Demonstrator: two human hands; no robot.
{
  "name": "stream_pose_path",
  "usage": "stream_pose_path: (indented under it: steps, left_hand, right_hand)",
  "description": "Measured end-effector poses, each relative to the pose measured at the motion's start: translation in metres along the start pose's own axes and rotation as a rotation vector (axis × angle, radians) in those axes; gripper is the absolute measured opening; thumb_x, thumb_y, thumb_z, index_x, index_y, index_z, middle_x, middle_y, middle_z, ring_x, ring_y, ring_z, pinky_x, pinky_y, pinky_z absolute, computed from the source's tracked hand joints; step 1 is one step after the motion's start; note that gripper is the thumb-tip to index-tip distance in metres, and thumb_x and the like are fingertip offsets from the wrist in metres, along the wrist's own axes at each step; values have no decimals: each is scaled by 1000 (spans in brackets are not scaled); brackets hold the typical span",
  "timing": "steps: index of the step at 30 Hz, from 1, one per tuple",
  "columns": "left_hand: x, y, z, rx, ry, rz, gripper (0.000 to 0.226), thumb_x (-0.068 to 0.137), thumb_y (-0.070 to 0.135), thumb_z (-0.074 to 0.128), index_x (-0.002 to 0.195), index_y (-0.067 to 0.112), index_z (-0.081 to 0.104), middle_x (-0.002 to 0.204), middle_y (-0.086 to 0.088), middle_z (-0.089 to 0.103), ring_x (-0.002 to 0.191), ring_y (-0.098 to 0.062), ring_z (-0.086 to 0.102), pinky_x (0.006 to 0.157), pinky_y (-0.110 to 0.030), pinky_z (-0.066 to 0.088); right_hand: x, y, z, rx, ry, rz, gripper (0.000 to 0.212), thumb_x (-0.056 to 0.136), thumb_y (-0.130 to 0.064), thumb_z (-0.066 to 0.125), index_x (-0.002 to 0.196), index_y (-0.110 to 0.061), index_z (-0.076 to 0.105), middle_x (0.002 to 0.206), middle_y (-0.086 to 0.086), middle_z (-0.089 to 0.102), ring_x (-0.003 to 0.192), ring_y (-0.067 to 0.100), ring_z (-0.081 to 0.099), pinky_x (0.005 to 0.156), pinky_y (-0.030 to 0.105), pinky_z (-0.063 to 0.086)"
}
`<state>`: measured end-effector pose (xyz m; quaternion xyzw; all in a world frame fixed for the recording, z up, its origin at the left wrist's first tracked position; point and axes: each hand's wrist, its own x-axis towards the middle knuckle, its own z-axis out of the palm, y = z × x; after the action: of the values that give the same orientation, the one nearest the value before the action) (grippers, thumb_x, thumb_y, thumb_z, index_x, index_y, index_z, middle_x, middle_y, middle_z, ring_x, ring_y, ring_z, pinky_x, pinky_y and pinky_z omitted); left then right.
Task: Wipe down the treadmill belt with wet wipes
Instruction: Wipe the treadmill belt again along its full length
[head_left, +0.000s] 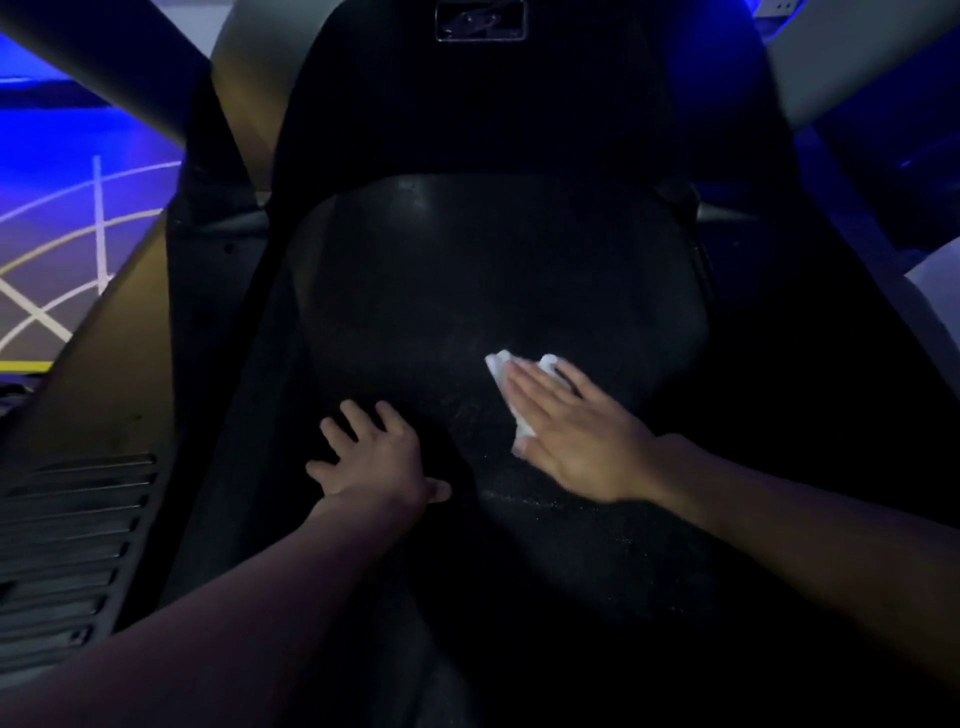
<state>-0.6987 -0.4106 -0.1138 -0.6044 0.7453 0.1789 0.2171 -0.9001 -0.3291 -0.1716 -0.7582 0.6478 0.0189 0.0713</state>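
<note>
The right hand (576, 441) lies flat with straight fingers on a white wet wipe (498, 366), pressing it onto the dark treadmill belt (493, 270) right of the belt's middle. The crumpled wipe shows past the fingertips and beside the thumb. The left hand (374, 457) rests palm down on the belt near its left edge, fingers spread and holding nothing. A ribbed side rail (78, 545) runs along the belt's left edge. Beyond it is blue-lit floor (78, 208) with painted lines.
</note>
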Motion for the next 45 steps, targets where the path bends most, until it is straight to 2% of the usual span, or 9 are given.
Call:
stream_pose_path:
  steps: [4, 7, 13, 18, 22, 26, 31, 35, 45]
  left_hand:
    - [2, -3, -1, 21, 31, 22, 108, 68, 56, 80, 146, 13, 19, 152, -19, 16, 138, -41, 21, 102, -60, 37]
    - [3, -7, -1, 37, 75, 37, 102, 65, 60, 80, 140, 18, 25, 146, -13, 24, 131, -37, 28, 98, -57, 40]
    - [2, -8, -2, 16, 73, 39, 101, 63, 61, 80, 137, 18, 27, 145, -12, 25, 132, -36, 27, 99, -56, 39]
    - [1, -24, -2, 58, 64, 109, 116, 63, 69, 74, 151, 23, 13, 157, -9, 12, 141, -33, 18, 107, -54, 30]
    - [3, -35, -7, 66, -22, 147, 125, 68, 53, 81, 155, 29, -6, 162, -6, -9, 148, -32, 3, 113, -53, 22]
    - [0, -50, -5, 63, 30, 175, 124, 68, 47, 83, 156, 27, -3, 163, 0, -6, 147, -27, 6, 114, -47, 23]
    - [-7, -44, -3, 0, -20, -76, 125, 75, 47, 79, 154, 10, -10, 158, -23, -20, 146, -43, -13, 115, -60, 9]
    - [-5, -50, 0, -54, -31, -77, 127, 74, 50, 79, 154, 11, -11, 159, -22, -17, 147, -42, -11, 114, -60, 17]
    - [-3, -89, -9, 27, -15, 85, 123, 68, 44, 84, 155, 29, -1, 161, -5, 2, 145, -33, 10, 111, -47, 31]
  right_hand:
    - [18, 8, -6, 40, -2, 231, 81, 89, -55, -8, 155, -7, -15, 163, 7, -20, 149, 15, -20, 122, 42, -11]
    - [10, -15, -2, 27, -34, 6, 76, 96, -53, 1, 155, -7, -13, 162, 6, -22, 149, 15, -23, 122, 42, -13]
    - [31, 2, -10, 63, -45, 180, 78, 90, -55, -5, 152, -11, -22, 162, 4, -25, 148, 14, -24, 123, 46, -7]
    - [26, -26, -7, 37, -68, -58, 72, 98, -51, 3, 155, -12, -17, 162, 1, -25, 147, 11, -26, 122, 42, -13]
    - [46, -21, -15, 90, -61, 201, 70, 104, -45, 13, 153, -10, -21, 161, 3, -26, 147, 12, -27, 120, 43, -16]
    - [41, -46, -12, 62, -93, -22, 69, 105, -46, 13, 153, -11, -21, 160, 1, -30, 145, 11, -31, 121, 43, -13]
    - [58, -39, -19, 100, -63, 160, 69, 105, -44, 14, 152, -8, -22, 160, 6, -29, 146, 14, -29, 121, 43, -15]
    - [51, -67, -13, 70, -78, -112, 69, 105, -46, 15, 154, -11, -18, 160, 0, -31, 146, 12, -30, 122, 42, -13]
    - [78, -72, -13, 26, -68, -90, 68, 101, -47, 1, 156, -11, -13, 163, 2, -24, 148, 13, -26, 122, 44, -10]
